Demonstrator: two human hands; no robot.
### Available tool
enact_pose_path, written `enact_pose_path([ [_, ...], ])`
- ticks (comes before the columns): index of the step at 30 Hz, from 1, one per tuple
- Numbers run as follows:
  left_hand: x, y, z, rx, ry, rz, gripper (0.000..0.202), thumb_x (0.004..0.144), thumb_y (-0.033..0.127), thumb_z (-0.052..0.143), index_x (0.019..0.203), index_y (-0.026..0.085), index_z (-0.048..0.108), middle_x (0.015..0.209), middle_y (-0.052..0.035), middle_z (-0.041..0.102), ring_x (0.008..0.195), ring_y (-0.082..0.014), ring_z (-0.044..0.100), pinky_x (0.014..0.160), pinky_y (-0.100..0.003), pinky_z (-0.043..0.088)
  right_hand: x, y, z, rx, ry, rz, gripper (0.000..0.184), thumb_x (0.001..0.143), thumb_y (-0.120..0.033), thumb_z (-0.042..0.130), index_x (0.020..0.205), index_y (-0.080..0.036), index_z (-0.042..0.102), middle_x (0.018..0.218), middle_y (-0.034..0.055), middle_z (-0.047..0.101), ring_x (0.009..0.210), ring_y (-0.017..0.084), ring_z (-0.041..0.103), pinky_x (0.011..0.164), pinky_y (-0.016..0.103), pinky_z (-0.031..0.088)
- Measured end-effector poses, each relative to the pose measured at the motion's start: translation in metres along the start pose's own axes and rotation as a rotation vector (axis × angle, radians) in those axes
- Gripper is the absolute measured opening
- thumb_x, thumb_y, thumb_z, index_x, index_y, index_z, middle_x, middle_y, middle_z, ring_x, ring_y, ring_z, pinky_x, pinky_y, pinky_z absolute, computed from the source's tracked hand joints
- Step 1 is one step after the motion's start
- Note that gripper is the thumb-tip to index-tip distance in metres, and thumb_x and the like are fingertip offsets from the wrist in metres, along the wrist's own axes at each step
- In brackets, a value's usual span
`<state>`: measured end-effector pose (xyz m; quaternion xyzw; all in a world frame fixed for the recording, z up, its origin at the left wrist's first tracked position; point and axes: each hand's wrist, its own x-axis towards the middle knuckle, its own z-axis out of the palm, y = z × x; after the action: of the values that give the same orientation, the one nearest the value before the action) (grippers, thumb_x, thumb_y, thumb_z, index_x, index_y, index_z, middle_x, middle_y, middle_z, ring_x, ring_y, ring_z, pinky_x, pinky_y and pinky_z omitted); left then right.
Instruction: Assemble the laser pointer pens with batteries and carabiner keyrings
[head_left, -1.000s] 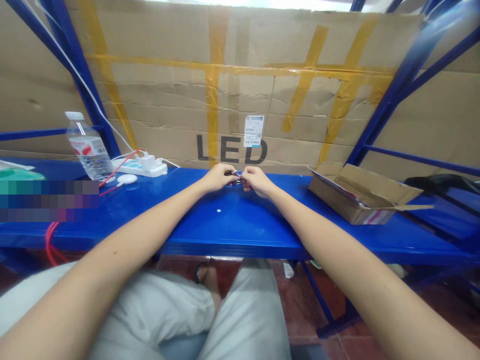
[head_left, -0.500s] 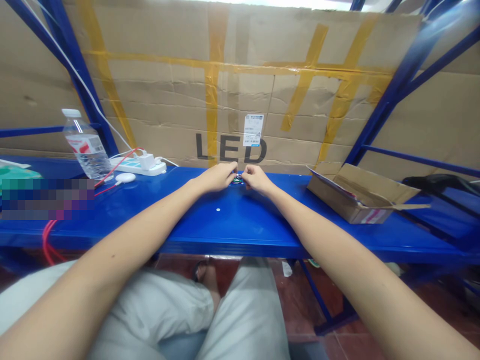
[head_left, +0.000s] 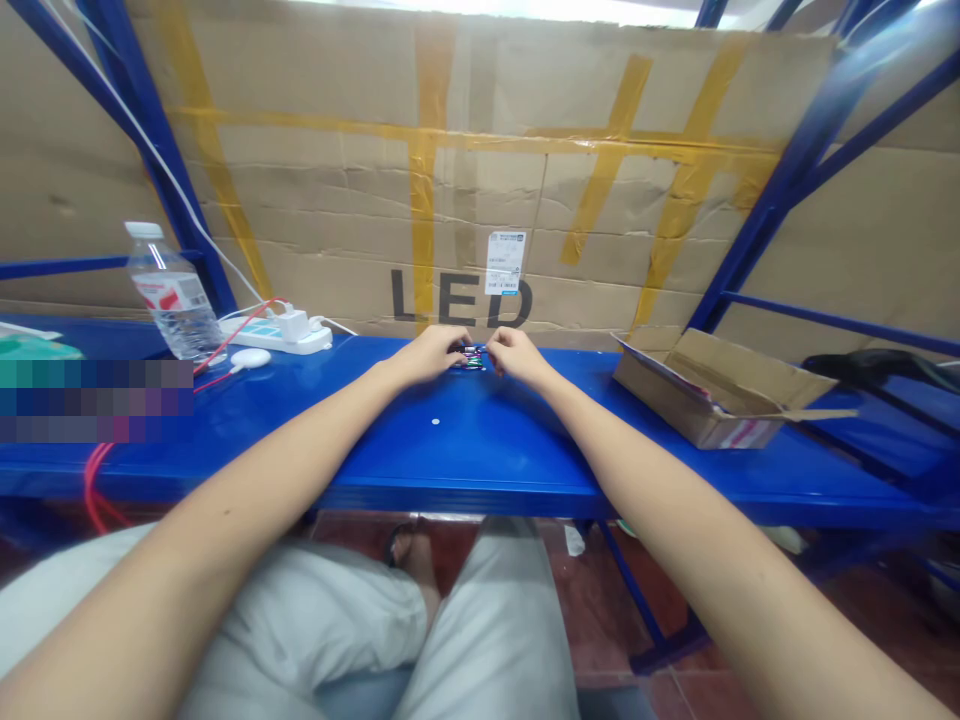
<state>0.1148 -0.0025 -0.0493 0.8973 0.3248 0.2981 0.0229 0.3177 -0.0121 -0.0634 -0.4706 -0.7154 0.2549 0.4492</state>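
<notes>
A small cluster of dark, shiny, multicoloured things (head_left: 472, 357) lies at the far side of the blue table (head_left: 480, 450), too small to name. Curled around the cluster's left end, my left hand (head_left: 431, 352) has its thumb below and its fingers above. My right hand (head_left: 523, 356) is at the right end, thumb and forefinger pinched together close to the cluster. Whatever sits in that pinch is too small to make out. A little white round spot (head_left: 436, 422) shows on the tabletop nearer to me.
An open cardboard box (head_left: 720, 400) stands at the right. On the left are a water bottle (head_left: 169, 300), a white power strip (head_left: 300, 338), a white round puck (head_left: 250, 358) and a red cable (head_left: 94, 480). A large cardboard sheet (head_left: 337, 220) backs the table.
The fingers of my left hand have parted a little and shifted left, showing more of the multicoloured things. My right hand stays nearly in place, its fingers slightly rearranged.
</notes>
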Motion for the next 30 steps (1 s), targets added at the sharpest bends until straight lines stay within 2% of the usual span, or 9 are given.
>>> enact_pose_path([
  [7,0.001,-0.016,-0.006,-0.329,0.151,-0.177,0.016,0.074,0.019,0.068,0.090,0.016,0.070,0.093,-0.0071,0.073,0.089,-0.0215,0.067,0.084,-0.036,0.051,-0.001,-0.004,-0.006,0.283,-0.085,0.196,0.012,0.085,-0.011,0.049,0.076,-0.018,0.052,0.057,0.0000,0.059,0.043,0.013,0.054,0.047,0.026,0.045],
  [10,0.003,-0.010,-0.009,-0.400,0.205,-0.176,0.017,0.075,0.024,0.070,0.090,0.016,0.071,0.091,-0.0071,0.074,0.086,-0.0205,0.067,0.083,-0.036,0.051,-0.003,-0.008,-0.007,0.298,-0.170,0.233,0.012,0.089,-0.015,0.049,0.084,-0.015,0.060,0.070,0.0072,0.069,0.057,0.016,0.064,0.055,0.027,0.052],
  [13,0.004,-0.001,-0.010,-0.406,0.195,-0.157,0.018,0.077,0.028,0.069,0.089,0.017,0.074,0.090,-0.0068,0.075,0.082,-0.0198,0.066,0.081,-0.037,0.051,-0.006,-0.012,-0.005,0.345,-0.231,0.153,0.016,0.090,-0.018,0.052,0.088,-0.012,0.066,0.087,0.0114,0.074,0.074,0.017,0.069,0.064,0.026,0.054],
  [15,0.003,0.004,-0.008,-0.422,0.181,-0.115,0.016,0.077,0.029,0.070,0.087,0.017,0.075,0.096,-0.0081,0.076,0.090,-0.0218,0.067,0.086,-0.039,0.050,-0.009,-0.015,-0.004,0.401,-0.304,0.106,0.015,0.088,-0.019,0.056,0.088,-0.011,0.068,0.089,0.0123,0.074,0.077,0.018,0.069,0.066,0.026,0.054],
  [18,0.003,0.006,-0.006,-0.461,0.154,-0.056,0.016,0.075,0.032,0.073,0.083,0.018,0.075,0.112,-0.0103,0.074,0.110,-0.0261,0.064,0.098,-0.043,0.047,-0.014,-0.019,-0.003,0.513,-0.412,0.121,0.012,0.084,-0.023,0.064,0.083,-0.012,0.065,0.075,0.0089,0.069,0.066,0.018,0.066,0.066,0.032,0.055],
  [21,0.005,0.005,-0.005,-0.539,0.138,-0.090,0.036,0.079,0.046,0.072,0.099,0.016,0.074,0.124,-0.0136,0.070,0.117,-0.0287,0.062,0.103,-0.046,0.044,-0.018,-0.021,-0.001,0.649,-0.463,0.175,0.016,0.082,-0.024,0.068,0.076,-0.016,0.056,0.059,-0.0021,0.051,0.053,0.012,0.052,0.059,0.032,0.054],
  [23,0.006,0.006,-0.005,-0.650,0.153,-0.138,0.055,0.086,0.061,0.060,0.113,0.015,0.070,0.129,-0.0166,0.067,0.123,-0.0299,0.060,0.105,-0.047,0.043,-0.019,-0.022,-0.001,0.706,-0.467,0.216,0.018,0.083,-0.022,0.067,0.074,-0.018,0.051,0.057,-0.0059,0.042,0.050,0.010,0.043,0.054,0.029,0.050],
  [26,0.007,0.008,-0.007,-0.846,0.145,-0.237,0.075,0.092,0.075,0.032,0.123,0.015,0.065,0.134,-0.0181,0.064,0.129,-0.0314,0.056,0.104,-0.047,0.045,-0.020,-0.024,0.001,0.708,-0.440,0.262,0.017,0.082,-0.021,0.066,0.076,-0.018,0.051,0.058,-0.0061,0.039,0.051,0.009,0.038,0.050,0.026,0.044],
  [30,0.003,0.008,-0.009,-0.976,0.069,-0.304,0.086,0.088,0.080,0.025,0.131,0.015,0.061,0.137,-0.0189,0.063,0.130,-0.0352,0.055,0.102,-0.049,0.048,-0.020,-0.023,0.003,0.650,-0.389,0.234,0.018,0.078,-0.018,0.067,0.071,-0.017,0.051,0.060,-0.0058,0.037,0.053,0.008,0.033,0.047,0.023,0.036],
])
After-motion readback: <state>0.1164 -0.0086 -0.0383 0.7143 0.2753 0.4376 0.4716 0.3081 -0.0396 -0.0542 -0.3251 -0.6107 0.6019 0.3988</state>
